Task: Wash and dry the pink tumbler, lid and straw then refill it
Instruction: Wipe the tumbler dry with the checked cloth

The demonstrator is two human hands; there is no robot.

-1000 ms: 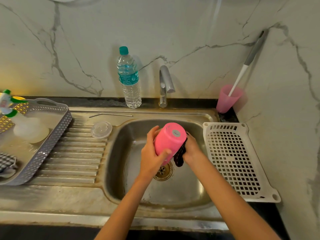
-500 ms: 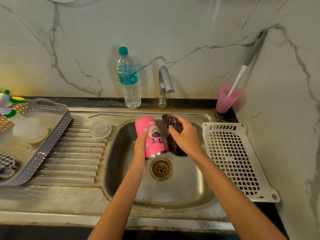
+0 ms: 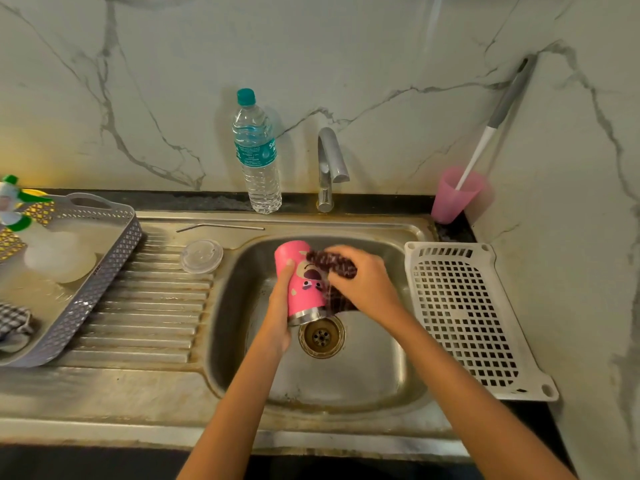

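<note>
The left hand [image 3: 281, 306] curls round the pink cartoon-printed steel tumbler [image 3: 303, 284] from its left. The right hand [image 3: 363, 284] clutches a dark knitted scrubber [image 3: 330, 265] against its right flank. The tumbler's long axis runs far-to-near (mouth nearest, above the drain [image 3: 322, 336]) over the steel sink [image 3: 363, 375].

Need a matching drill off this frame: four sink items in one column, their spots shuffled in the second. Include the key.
Column A
1. pink tumbler
2. clear lid
3. metal straw
4. dark scrubber

Column B
a. lying on the sink rim, behind the drainboard
b. gripped in the right hand, against the tumbler
c. gripped in the left hand over the basin, open end down
d. flat on the drainboard, near the basin

Pairs: 1-c, 2-d, 3-a, 4-b
</note>
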